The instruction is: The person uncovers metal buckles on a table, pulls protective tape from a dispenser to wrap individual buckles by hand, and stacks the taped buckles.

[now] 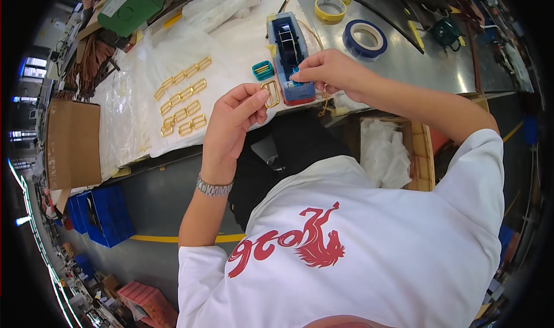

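Observation:
My left hand [238, 113] pinches a gold slide buckle [272, 94] between thumb and fingers, just in front of the tape dispenser. The blue-grey tape dispenser [281, 36] stands near the table's front edge. At its front end my right hand [332, 71] has thumb and forefinger closed on a bit of blue tape [295, 74]. Left of the dispenser lies a buckle wrapped in teal-blue film [262, 70]. Several rows of gold buckles [183, 93] lie on the white sheet to the left.
A yellow tape roll [330, 9] and a blue tape roll [365, 38] lie on the metal table to the right. A green box [131, 7] and clear plastic wrap are at the back left. Below the table edge, a carton [423, 149] holds white plastic bags [384, 153].

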The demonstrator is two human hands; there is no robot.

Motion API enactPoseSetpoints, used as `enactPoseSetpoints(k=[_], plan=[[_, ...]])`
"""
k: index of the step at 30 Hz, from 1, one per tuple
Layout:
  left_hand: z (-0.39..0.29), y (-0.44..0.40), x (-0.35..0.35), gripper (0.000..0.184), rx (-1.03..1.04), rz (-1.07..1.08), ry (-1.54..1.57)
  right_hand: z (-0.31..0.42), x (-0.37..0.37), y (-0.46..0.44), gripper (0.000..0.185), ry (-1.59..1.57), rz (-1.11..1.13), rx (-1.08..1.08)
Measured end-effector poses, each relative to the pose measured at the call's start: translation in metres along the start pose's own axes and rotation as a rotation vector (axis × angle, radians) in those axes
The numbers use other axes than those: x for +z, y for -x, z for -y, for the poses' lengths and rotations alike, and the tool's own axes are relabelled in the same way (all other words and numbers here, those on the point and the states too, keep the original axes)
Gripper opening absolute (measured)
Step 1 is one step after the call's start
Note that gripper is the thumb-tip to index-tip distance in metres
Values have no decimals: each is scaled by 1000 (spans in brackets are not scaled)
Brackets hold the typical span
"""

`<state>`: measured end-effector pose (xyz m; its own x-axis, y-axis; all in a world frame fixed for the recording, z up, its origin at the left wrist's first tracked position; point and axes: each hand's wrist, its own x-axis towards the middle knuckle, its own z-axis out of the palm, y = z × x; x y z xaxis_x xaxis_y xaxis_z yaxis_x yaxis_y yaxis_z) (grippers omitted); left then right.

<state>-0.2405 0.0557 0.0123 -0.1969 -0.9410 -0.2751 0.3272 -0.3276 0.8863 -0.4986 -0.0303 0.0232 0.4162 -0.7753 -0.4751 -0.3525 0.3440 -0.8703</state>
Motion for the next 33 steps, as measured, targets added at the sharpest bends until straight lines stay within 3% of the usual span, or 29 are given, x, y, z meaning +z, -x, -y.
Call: enactPoseSetpoints(k=[10,14,20,33], plan=[[-17,12,15,17,52,31,-93,8,8,48,17,-226,-5,-149],[-20,22,25,20,7,73,-151,-29,30,78,16,-331,67,-152],[-13,21,38,21,-65,113,-306,-71,50,77,20,-419,-11,-184],[2,6,48,20,-106,95,-402,-68,55,82,29,-415,-16,-251]])
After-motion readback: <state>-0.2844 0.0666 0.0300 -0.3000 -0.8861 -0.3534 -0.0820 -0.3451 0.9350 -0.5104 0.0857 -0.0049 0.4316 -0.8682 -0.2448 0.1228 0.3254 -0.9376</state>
